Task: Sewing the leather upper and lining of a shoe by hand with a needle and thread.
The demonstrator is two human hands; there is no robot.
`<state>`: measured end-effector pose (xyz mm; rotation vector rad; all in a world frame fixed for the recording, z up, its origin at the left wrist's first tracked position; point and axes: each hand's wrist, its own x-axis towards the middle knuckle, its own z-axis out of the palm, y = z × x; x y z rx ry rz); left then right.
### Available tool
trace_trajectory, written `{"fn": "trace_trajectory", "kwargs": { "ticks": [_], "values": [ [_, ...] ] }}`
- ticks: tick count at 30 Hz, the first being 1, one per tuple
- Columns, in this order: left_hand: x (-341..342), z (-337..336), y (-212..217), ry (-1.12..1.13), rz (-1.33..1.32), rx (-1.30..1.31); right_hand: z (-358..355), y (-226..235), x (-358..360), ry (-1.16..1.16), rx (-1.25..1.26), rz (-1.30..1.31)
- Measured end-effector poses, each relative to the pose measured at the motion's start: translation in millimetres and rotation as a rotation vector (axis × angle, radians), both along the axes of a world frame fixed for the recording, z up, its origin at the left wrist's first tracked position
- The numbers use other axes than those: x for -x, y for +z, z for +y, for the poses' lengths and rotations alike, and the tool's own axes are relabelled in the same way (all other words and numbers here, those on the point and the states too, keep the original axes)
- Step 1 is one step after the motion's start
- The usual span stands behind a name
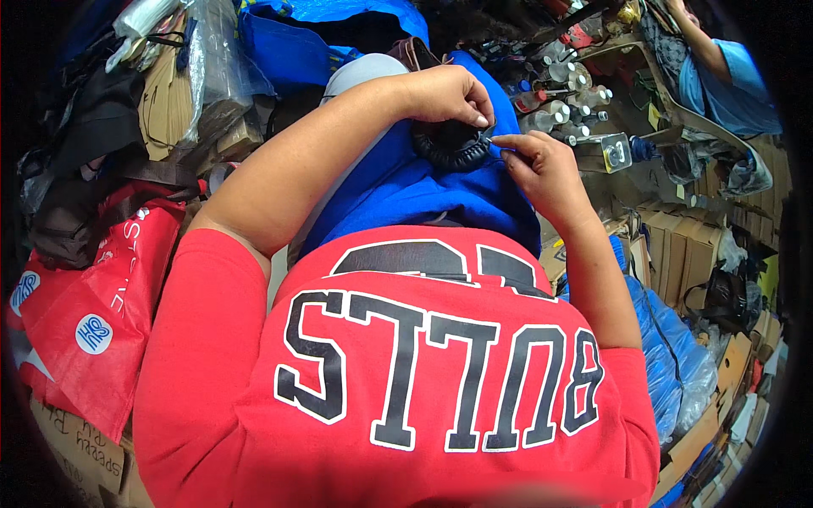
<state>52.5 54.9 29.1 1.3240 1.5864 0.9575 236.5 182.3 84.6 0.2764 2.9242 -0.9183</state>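
Over the blue cloth [364, 190] across my lap lies a black coiled cord [453, 157], bent round into a ring. My left hand [449, 93] reaches over it from above, its fingers curled and thumb and forefinger closed at the cord's upper right side. From the right, my right hand [546, 169] meets the same spot, with forefinger and thumb brought close together in a pinch. Between the fingertips sits something small, too little to name. The curled left fingers hide part of the ring.
Several glass bottles [555, 114] stand at the right, by a clear square bottle [605, 154]. Cardboard [669, 254] and blue plastic [656, 339] lie below them. A red bag [102, 313] is at left, a blue bag [296, 51] ahead. Another person's arm [703, 38] shows at far right.
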Motion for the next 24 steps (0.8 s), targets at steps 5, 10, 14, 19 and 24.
{"fn": "trace_trajectory", "kwargs": {
  "ticks": [5,10,14,19,24],
  "values": [
    [4,-3,-3,-0.078,0.003,-0.063,28,-20,7,-0.001,0.191,-0.028],
    [6,-1,-6,-0.091,0.072,-0.054,33,-36,14,0.018,0.506,-0.061],
    [9,1,-5,-0.084,0.063,0.007,17,-28,9,0.017,0.322,0.046],
    [4,4,2,-0.091,0.047,0.000,8,-15,11,0.015,0.125,0.155],
    [-8,-7,6,0.190,0.274,-0.012,7,-21,8,-0.013,0.166,0.132]
  ]
}}
